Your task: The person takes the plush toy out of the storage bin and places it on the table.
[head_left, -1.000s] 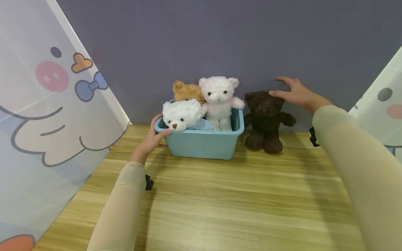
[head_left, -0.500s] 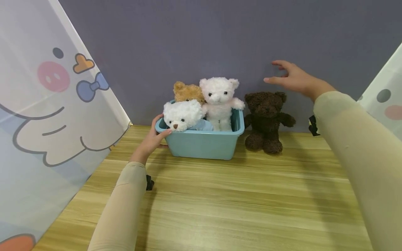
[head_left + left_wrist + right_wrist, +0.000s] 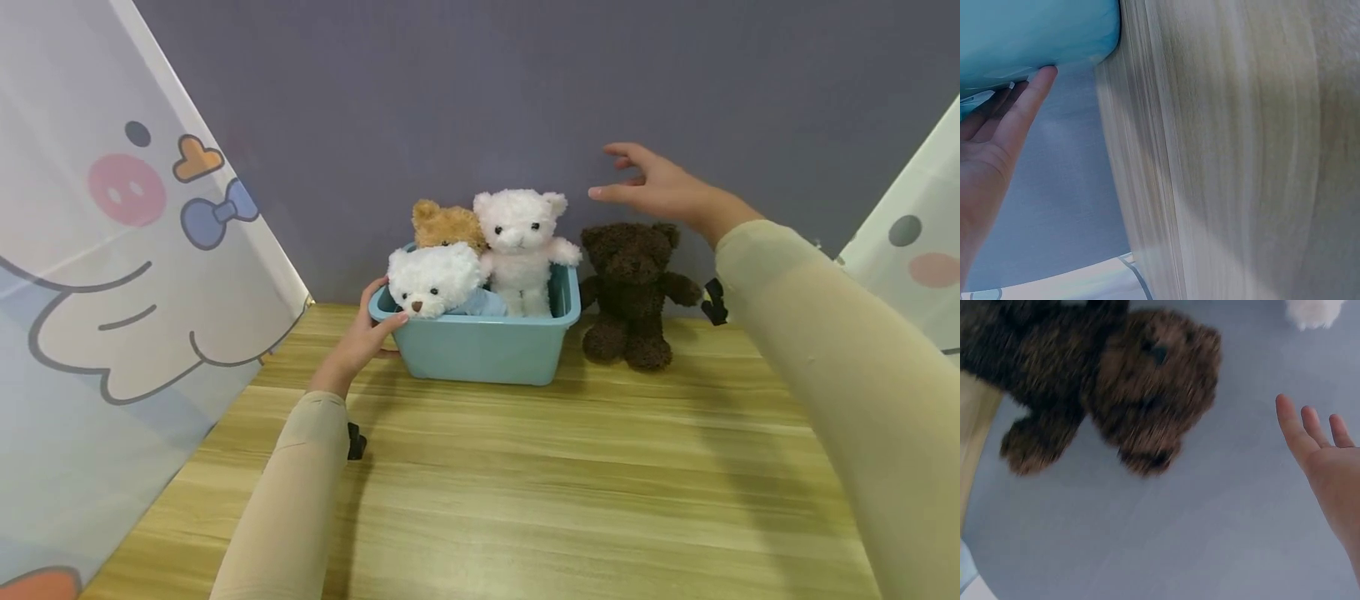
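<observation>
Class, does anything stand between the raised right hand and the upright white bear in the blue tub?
Nothing visible does. The right hand hovers above and to the right of the upright white bear, with an open gap between. The brown bear stands lower, beside the blue tub, off that path.

A wood-grained tabletop carries a light-blue tub and dark-brown teddy bear.

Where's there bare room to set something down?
The broad stretch of table in front of the blue bin and brown bear, between the left sleeve and right sleeve, is bare. The bin is crowded with a tan toy, a lying white toy and an upright white toy; the left hand grips its rim.
</observation>
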Tool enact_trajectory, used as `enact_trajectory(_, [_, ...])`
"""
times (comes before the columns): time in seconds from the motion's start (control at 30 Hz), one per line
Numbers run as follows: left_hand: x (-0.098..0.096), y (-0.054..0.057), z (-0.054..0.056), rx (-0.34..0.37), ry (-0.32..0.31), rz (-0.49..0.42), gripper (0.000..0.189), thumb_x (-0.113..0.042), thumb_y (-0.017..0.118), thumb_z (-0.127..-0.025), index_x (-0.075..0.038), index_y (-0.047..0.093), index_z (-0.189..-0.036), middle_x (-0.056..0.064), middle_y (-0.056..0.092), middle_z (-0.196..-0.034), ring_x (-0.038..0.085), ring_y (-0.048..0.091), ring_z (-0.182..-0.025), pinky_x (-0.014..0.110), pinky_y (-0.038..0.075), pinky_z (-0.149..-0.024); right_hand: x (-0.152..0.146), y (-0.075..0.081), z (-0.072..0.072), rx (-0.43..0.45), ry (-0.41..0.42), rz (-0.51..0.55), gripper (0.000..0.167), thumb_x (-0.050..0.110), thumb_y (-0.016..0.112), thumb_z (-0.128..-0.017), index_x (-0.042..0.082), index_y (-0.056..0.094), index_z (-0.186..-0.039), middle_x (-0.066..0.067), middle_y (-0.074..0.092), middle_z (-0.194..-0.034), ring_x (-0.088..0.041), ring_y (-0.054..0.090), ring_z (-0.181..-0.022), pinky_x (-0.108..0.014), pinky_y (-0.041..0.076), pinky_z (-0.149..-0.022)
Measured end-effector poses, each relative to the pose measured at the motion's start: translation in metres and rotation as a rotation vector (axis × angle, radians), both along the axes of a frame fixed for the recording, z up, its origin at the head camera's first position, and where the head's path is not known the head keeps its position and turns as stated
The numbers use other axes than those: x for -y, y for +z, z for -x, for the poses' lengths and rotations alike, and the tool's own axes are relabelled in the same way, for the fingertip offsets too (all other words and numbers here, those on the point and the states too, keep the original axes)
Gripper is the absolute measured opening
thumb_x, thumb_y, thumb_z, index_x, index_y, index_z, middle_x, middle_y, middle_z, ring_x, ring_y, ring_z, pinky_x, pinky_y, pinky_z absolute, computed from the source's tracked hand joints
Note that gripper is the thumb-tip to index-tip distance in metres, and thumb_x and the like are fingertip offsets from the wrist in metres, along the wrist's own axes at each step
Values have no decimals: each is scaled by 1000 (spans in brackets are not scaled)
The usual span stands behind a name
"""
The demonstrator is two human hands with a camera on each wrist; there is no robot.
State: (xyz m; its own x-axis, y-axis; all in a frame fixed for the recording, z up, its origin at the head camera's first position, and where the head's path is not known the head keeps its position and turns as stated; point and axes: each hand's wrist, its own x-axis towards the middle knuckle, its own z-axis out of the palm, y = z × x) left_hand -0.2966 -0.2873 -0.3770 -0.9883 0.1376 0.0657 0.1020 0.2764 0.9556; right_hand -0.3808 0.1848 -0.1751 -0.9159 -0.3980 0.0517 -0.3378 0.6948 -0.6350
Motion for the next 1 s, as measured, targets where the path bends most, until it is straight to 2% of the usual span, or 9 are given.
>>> enact_trajectory(0.4, [0,1,0,-7,9,5,85,-39,59,-107,-49,-2,-166,19,1,-179,48,17,-163,79,50,-101,74,-6,-26,-62,177,88,91,60,67,-99,40,15,-171,-1,12,-180,-32,37,-158,-63,42,-121])
enact_trajectory(0.63, [-3,0,1,-10,1,4,84,-40,58,-108,-50,-2,-166,19,-1,-179,48,16,-163,78,51,-101,113,-29,-34,-9,233,140,85,54,69,-100,42,21,-169,-2,15,-177,-29,48,-149,-58,50,-114])
enact_trajectory(0.83, [-6,-1,1,-18,5,13,84,-44,59,-107,-52,-1,-165,18,0,-179,49,17,-163,78,51,-101,138,-49,-40,23,264,144,87,54,71,-99,38,22,-169,-5,17,-176,-31,62,-135,-52,61,-100])
enact_trajectory(1.0, [-7,0,1,-20,10,7,83,-43,58,-106,-51,-1,-165,18,-1,-179,48,18,-163,79,50,-101,155,-59,-43,11,301,130,90,54,71,-99,32,21,-171,-6,9,-178,-34,58,-140,-52,58,-108])
